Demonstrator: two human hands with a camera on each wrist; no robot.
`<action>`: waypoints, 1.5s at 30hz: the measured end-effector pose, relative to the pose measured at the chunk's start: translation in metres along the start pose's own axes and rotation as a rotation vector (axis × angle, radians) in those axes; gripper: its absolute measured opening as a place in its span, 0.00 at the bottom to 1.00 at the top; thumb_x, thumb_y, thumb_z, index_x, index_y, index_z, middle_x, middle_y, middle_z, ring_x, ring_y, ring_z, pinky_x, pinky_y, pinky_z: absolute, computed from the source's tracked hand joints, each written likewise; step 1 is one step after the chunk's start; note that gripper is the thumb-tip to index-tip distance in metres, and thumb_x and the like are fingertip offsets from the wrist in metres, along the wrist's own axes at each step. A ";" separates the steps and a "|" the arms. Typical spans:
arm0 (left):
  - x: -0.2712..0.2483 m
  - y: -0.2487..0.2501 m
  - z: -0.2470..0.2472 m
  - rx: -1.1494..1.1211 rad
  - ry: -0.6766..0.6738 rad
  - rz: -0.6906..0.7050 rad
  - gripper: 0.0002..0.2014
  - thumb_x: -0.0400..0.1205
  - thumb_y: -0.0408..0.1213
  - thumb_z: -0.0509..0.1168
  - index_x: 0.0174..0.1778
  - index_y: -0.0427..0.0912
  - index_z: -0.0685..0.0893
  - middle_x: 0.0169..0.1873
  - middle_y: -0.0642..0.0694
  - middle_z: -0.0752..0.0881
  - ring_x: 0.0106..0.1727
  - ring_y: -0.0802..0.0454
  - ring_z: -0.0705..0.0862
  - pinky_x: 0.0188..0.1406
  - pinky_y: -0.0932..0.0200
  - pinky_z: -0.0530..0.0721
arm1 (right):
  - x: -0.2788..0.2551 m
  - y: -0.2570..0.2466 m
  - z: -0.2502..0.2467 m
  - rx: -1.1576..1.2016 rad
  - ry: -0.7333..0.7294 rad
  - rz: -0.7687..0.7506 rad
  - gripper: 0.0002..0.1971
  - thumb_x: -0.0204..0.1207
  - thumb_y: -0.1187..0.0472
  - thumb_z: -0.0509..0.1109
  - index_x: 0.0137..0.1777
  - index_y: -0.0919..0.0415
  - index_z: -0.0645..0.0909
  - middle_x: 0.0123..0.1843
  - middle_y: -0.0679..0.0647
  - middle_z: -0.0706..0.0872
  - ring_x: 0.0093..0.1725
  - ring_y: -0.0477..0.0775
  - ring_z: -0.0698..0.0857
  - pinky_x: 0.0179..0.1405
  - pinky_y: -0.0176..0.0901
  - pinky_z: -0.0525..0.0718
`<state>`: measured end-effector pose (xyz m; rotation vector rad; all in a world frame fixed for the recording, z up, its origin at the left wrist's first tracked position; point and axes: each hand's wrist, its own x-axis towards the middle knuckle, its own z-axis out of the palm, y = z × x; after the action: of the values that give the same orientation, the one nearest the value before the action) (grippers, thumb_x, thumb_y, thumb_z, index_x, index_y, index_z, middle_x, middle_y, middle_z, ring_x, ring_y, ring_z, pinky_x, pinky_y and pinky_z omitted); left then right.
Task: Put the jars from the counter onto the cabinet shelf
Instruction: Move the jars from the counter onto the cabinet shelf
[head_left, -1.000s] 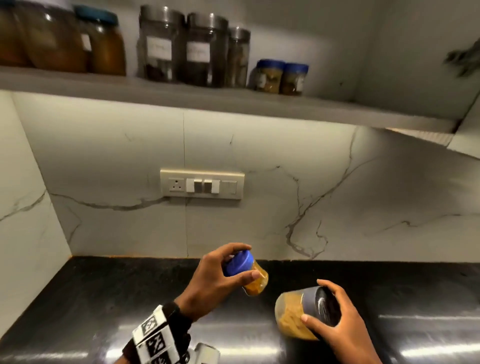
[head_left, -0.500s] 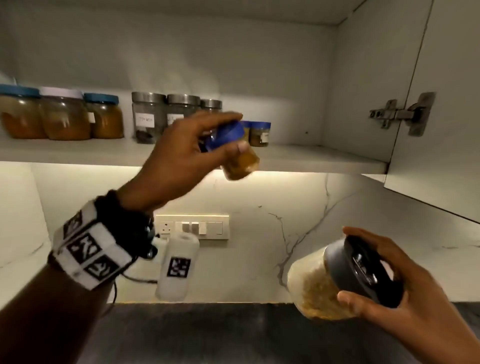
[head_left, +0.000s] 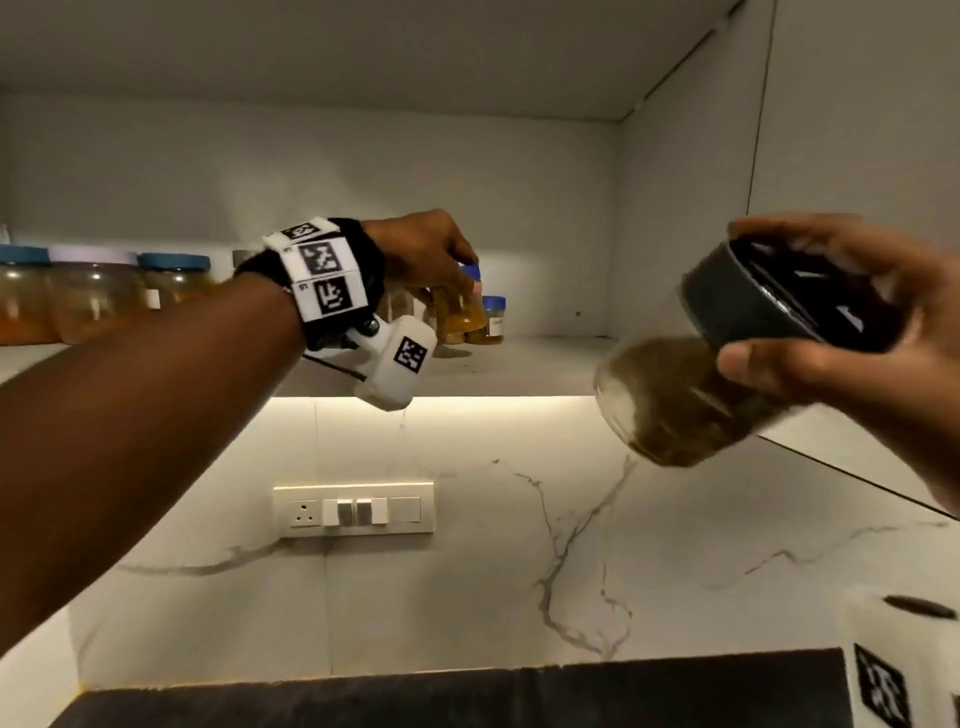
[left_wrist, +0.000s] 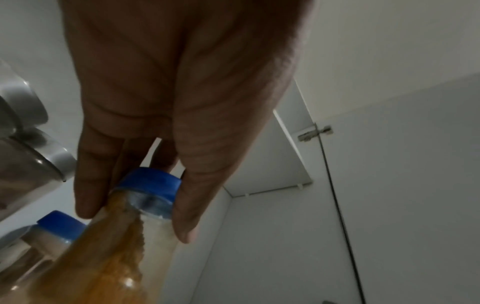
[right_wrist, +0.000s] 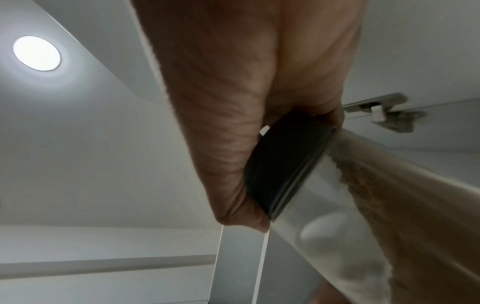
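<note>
With our left hand (head_left: 421, 249) gripping the blue-lidded jar (head_left: 460, 306) over the shelf (head_left: 519, 364) and our right hand (head_left: 831, 322) clutching the tilted black-lidded jar (head_left: 691, 395), we should lower it upright, just right of the small blue-capped jars (head_left: 492, 319).

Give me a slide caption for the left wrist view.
Left hand grips a blue-lidded jar of orange powder beside shelved jars.
</note>
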<state>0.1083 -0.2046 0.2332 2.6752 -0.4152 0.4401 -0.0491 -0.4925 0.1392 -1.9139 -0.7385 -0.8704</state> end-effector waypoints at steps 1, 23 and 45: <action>0.009 0.002 0.002 0.015 -0.028 -0.016 0.24 0.84 0.41 0.70 0.75 0.38 0.80 0.58 0.44 0.87 0.50 0.48 0.87 0.40 0.63 0.83 | 0.008 -0.004 0.000 0.019 0.012 -0.008 0.37 0.51 0.39 0.82 0.66 0.30 0.81 0.63 0.35 0.88 0.61 0.42 0.88 0.57 0.48 0.89; 0.055 0.007 0.019 0.358 -0.247 0.017 0.21 0.81 0.37 0.74 0.70 0.39 0.84 0.62 0.41 0.89 0.57 0.44 0.88 0.66 0.46 0.86 | 0.157 -0.007 0.040 -0.076 -0.002 0.231 0.20 0.73 0.52 0.78 0.62 0.60 0.85 0.51 0.52 0.86 0.53 0.50 0.85 0.48 0.40 0.85; 0.060 -0.012 0.003 0.324 -0.195 0.015 0.18 0.84 0.34 0.68 0.71 0.35 0.83 0.66 0.41 0.87 0.64 0.46 0.84 0.64 0.53 0.80 | 0.241 0.062 0.083 -0.356 -0.188 0.546 0.19 0.72 0.47 0.79 0.54 0.62 0.86 0.46 0.58 0.88 0.35 0.54 0.83 0.36 0.43 0.81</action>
<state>0.1675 -0.2087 0.2478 3.0465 -0.4543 0.2698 0.1610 -0.4096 0.2730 -2.3753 -0.1388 -0.5013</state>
